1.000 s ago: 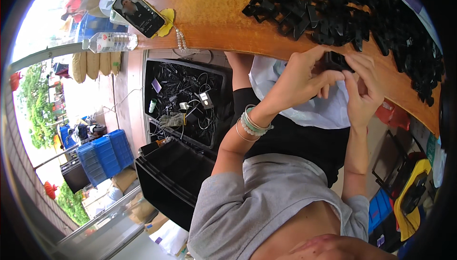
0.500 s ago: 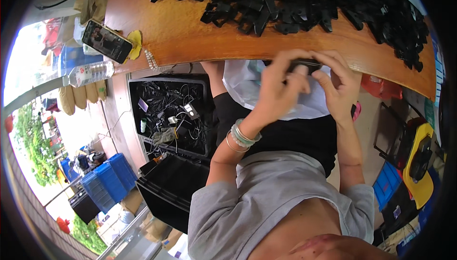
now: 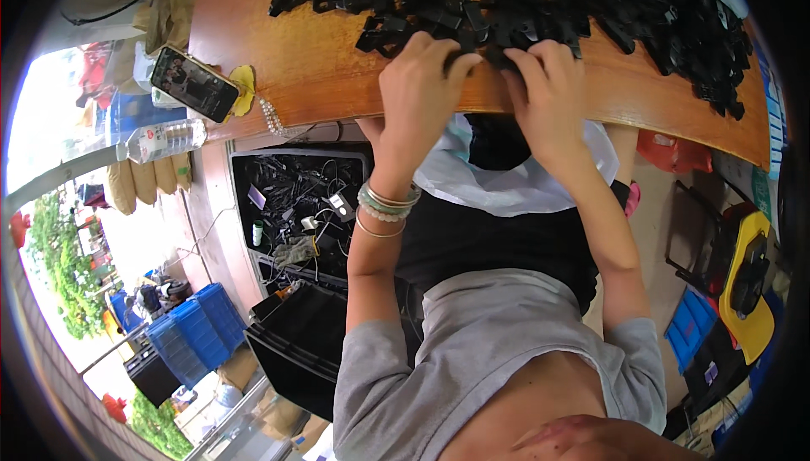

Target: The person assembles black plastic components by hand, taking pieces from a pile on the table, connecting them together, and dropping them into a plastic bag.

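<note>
A pile of black plastic parts point(image 3: 456, 14) is spread over the wooden table, reaching to its right side. At the pile's near edge, my left hand point(image 3: 418, 81) is curled, thumb and fingers bent around a black part that is mostly hidden. Close beside it, the fingertips of my right hand point(image 3: 544, 90) pinch at another dark part, its shape also unclear. Below the table edge, a white plastic bag point(image 3: 506, 191) lies open on my lap, with black showing in its mouth.
A phone point(image 3: 194, 83), a yellow leaf-shaped item point(image 3: 243, 90) and a bead string point(image 3: 272, 115) lie at the table's left. Plastic bottles point(image 3: 169, 140) stand beyond. An open black case point(image 3: 304, 199) full of cables sits below left. A red bag point(image 3: 675, 153) hangs at right.
Both hands have moved from above the bag up to the pile and farther apart. The black piece they held over the bag no longer shows there, and the bag's mouth is now visible.
</note>
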`<state>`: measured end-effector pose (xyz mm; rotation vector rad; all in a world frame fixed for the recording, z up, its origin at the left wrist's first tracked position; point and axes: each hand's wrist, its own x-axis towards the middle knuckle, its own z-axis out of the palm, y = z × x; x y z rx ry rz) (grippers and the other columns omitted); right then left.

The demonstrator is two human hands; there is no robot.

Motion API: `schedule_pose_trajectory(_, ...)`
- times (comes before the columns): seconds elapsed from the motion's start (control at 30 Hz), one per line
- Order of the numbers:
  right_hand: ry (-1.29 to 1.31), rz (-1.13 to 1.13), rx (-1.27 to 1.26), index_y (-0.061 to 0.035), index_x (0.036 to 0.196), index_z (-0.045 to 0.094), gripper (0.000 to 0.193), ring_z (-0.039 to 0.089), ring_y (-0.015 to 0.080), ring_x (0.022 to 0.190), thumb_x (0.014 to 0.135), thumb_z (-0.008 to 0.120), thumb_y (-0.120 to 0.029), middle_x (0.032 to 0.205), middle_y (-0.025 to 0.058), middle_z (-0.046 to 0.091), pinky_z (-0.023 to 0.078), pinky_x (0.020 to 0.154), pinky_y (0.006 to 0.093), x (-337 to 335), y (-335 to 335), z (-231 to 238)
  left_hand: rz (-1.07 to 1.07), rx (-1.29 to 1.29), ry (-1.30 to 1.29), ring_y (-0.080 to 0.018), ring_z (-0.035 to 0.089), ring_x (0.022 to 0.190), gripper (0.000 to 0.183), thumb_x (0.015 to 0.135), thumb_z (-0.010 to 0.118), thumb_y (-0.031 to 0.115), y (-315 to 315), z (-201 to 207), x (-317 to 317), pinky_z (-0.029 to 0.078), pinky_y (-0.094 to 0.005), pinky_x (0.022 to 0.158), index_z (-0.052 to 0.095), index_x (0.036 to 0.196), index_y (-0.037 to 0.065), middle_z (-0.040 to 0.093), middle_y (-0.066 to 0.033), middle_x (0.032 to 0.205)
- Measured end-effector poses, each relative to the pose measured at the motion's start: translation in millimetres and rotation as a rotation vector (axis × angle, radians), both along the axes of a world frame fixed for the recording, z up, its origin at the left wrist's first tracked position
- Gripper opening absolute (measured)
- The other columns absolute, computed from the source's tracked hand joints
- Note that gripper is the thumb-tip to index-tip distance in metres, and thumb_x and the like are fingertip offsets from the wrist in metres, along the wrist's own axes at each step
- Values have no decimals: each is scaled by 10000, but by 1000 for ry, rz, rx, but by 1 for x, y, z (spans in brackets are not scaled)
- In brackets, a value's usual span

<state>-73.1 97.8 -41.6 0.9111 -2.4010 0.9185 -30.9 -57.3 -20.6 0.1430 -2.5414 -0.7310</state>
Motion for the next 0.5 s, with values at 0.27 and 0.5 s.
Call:
schedule_pose_trajectory(0.27,-64,71,-120,-23,917,534,306,542,287,802,677,714,37,899,99,562,438,692,355,5,13,-8,23,-275,-54,-282,601,605,231,802,655,202,23,-8,5,468,-371,512,610,945,26,538,-113,850)
schedule_pose_trajectory(0.5,-333,67,-382,-18,867,515,275,472,137,626,705,724,56,861,56,528,403,566,261,5,14,-13,115,-158,58,-279,594,593,217,797,645,128,26,-27,11,457,-365,490,534,957,34,527,-118,878)
